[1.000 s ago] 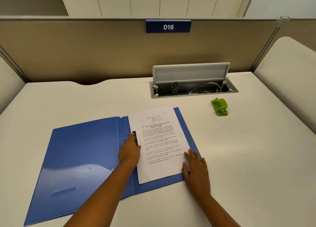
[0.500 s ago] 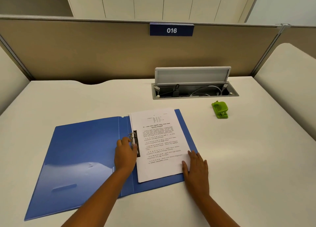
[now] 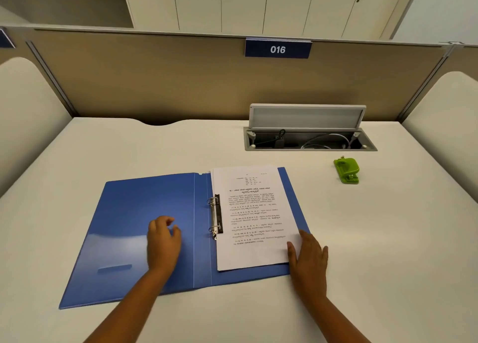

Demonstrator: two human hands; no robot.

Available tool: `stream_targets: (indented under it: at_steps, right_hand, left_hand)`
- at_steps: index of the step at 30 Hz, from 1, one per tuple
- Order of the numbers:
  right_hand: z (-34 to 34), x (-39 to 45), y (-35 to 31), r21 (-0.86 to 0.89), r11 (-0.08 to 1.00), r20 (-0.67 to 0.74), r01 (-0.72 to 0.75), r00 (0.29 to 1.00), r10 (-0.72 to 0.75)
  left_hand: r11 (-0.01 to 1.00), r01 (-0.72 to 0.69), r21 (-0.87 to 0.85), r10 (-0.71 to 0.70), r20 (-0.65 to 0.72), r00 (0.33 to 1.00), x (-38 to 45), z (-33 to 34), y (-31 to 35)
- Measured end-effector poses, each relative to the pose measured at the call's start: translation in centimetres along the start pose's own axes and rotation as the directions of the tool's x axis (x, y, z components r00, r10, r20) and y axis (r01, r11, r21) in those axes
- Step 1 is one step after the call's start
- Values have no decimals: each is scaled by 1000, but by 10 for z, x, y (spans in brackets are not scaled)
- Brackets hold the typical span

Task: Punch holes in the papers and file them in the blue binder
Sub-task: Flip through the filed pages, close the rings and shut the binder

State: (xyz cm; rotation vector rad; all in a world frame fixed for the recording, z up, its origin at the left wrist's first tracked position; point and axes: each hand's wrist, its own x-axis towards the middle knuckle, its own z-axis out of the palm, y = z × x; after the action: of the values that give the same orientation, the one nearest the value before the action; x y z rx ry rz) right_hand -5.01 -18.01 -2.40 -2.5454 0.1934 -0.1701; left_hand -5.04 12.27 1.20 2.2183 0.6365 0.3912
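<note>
Hands empty, papers on rings in open blue binder

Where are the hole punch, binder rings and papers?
green hole punch [image 3: 347, 170]: head view, on its top lever.
ring mechanism [image 3: 215, 217]: head view, on the metal spine between the two rings.
papers [image 3: 254, 218]: head view, middle of the top printed sheet.

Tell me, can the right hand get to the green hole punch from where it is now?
Probably yes. The right hand rests on the papers' corner, holding nothing, and only bare desk lies between it and the green hole punch.
</note>
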Motion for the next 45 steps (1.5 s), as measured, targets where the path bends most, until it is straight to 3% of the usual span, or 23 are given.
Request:
stream_targets:
  at_steps: [5,9,17,22,25,35,39,45]
  right_hand:
    - [1,1,7,1,1000,-20,7,1000,-7]
    - [0,0,3,9,1000,-12,13,1000,-13]
    - [3,1,3,-29,1000,-8,-1,1000,1]
    - [3,1,4,4,1000,-35,-5,999,5]
    - [2,0,3,20,1000,-35,-16,999,17]
    - [-11,11,-3,310,939,-104,-148,977,188]
    - [-15,22,-2,377,901,-115,-214,954,275]
    - [-18,27,-2,380,889,-109,-254,943,316]
  left_hand:
    - [936,212,282,-211,-31,977,29,-41,-29]
    - [809,418,414,-413,-108,904,35,-66,-44]
    - [740,600,305,-585,-148,797,45,-80,-60]
    - [667,732,140,-714,-165,681,65,-99,-65]
    - [651,748,130,-737,-127,664,71,-103,-69]
    - [664,726,182,-743,46,668,103,-122,-92]
    - [775,626,87,-627,-15,779,110,-136,-52]
    - [965,263,-22,-263,7,965,122,-159,17]
